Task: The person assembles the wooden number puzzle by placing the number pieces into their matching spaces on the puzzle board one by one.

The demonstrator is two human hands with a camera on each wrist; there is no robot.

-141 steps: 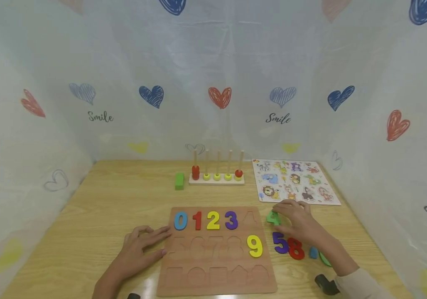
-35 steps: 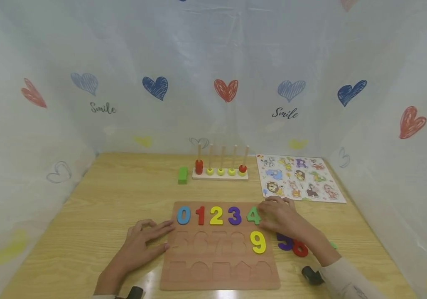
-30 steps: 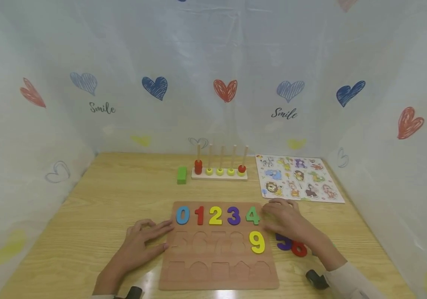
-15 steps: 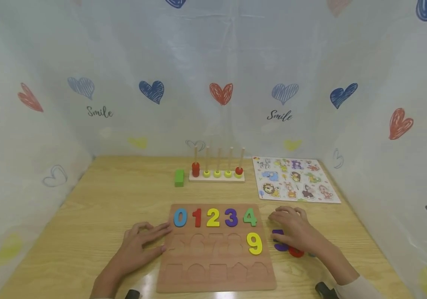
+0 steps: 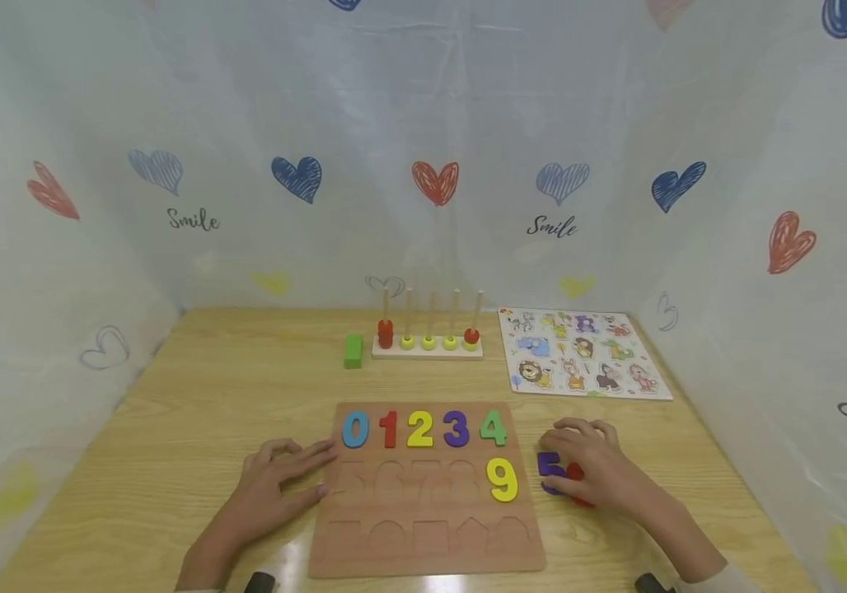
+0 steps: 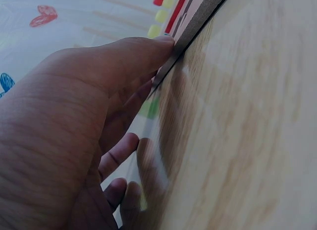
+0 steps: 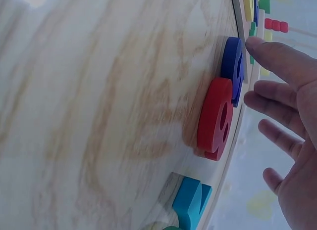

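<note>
A brown wooden puzzle board [image 5: 427, 494] lies in front of me with number pieces 0 to 4 across its top row and a yellow 9 [image 5: 502, 479] in the second row. My left hand [image 5: 268, 494] rests at the board's left edge, thumb and fingertips touching it, fingers loosely extended. My right hand [image 5: 594, 461] hovers right of the board over a purple number 5 [image 5: 548, 466]. Its fingers are spread, with a gap between them and the pieces in the right wrist view. A red number 8 [image 7: 215, 118] lies against the 5, partly covered by the hand in the head view.
A teal piece [image 7: 190, 200] lies near the red 8. At the back stand a bead stacker [image 5: 428, 347] with upright pegs and a green block [image 5: 353, 351]. An animal picture board [image 5: 582, 354] lies at the back right. Printed curtains [image 5: 364, 107] surround the table.
The green 4 went from my right hand into the top row's last slot. My right hand then let go and moved right and nearer, over the purple 5. My left hand stayed at the board.
</note>
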